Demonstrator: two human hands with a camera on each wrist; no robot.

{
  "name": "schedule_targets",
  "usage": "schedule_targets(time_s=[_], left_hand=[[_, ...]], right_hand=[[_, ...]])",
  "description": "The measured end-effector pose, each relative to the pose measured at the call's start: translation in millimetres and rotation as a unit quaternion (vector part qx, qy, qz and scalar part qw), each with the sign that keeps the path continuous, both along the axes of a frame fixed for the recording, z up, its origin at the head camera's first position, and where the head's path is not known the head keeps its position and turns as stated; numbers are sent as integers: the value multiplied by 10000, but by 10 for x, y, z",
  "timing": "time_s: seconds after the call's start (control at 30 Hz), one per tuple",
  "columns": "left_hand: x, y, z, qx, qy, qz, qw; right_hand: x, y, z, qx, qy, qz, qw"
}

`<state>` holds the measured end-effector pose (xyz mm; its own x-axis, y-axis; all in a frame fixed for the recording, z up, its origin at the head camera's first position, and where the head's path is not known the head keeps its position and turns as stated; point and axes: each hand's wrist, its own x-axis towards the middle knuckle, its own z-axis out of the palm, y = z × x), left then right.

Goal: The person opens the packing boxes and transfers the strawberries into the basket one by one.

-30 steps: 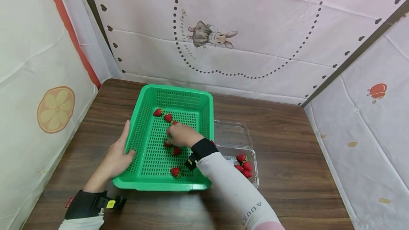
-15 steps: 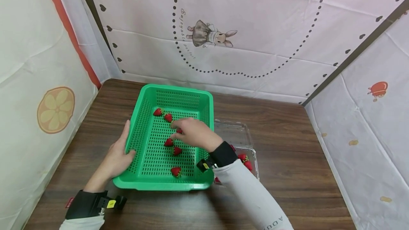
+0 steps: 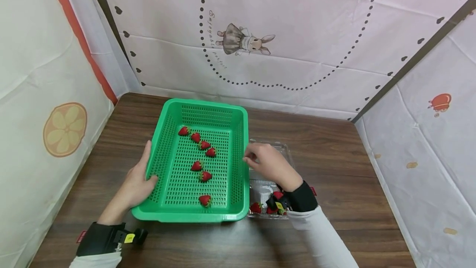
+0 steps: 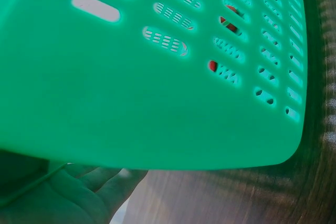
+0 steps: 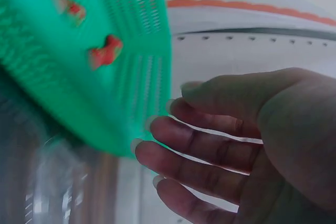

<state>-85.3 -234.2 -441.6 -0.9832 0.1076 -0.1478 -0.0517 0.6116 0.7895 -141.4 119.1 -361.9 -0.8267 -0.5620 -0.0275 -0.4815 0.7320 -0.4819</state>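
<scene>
Brown wooden table [image 3: 334, 148], printed fabric walls [image 3: 305, 44]

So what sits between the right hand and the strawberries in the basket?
Only the green basket's right wall; head view shows the right hand outside it.

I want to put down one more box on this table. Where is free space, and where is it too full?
Bare wood shows on the table right of the clear box, up to the right wall, along the near edge in front of the green basket, and behind the basket. It is crowded where the right hand hovers over the clear box, and where the left hand holds the basket's left rim.
</scene>
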Motion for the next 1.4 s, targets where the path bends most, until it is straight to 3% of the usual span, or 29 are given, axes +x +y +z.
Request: schedule_targets(time_s=[0.17, 0.57, 0.7, 1.07, 1.23, 1.4], left_hand=[[16, 12, -1, 52, -10, -8, 10000], [10, 3, -9, -20, 3, -7, 10000], [15, 3, -10, -23, -33, 25, 10000], [9, 3, 1, 14, -40, 12, 10000], [8, -2, -5, 5, -7, 14, 10000], [4, -11, -26, -23, 63, 20, 10000]], right_hand=[[103, 209, -200, 302, -243, -119, 9992], [308, 395, -661, 860, -1290, 781, 9848], [348, 370, -755, 960, -1350, 999, 9811], [405, 357, -879, 1042, -813, 1267, 9831], [387, 355, -882, 994, -873, 1242, 9834], [327, 371, -785, 935, -1045, 935, 9857]])
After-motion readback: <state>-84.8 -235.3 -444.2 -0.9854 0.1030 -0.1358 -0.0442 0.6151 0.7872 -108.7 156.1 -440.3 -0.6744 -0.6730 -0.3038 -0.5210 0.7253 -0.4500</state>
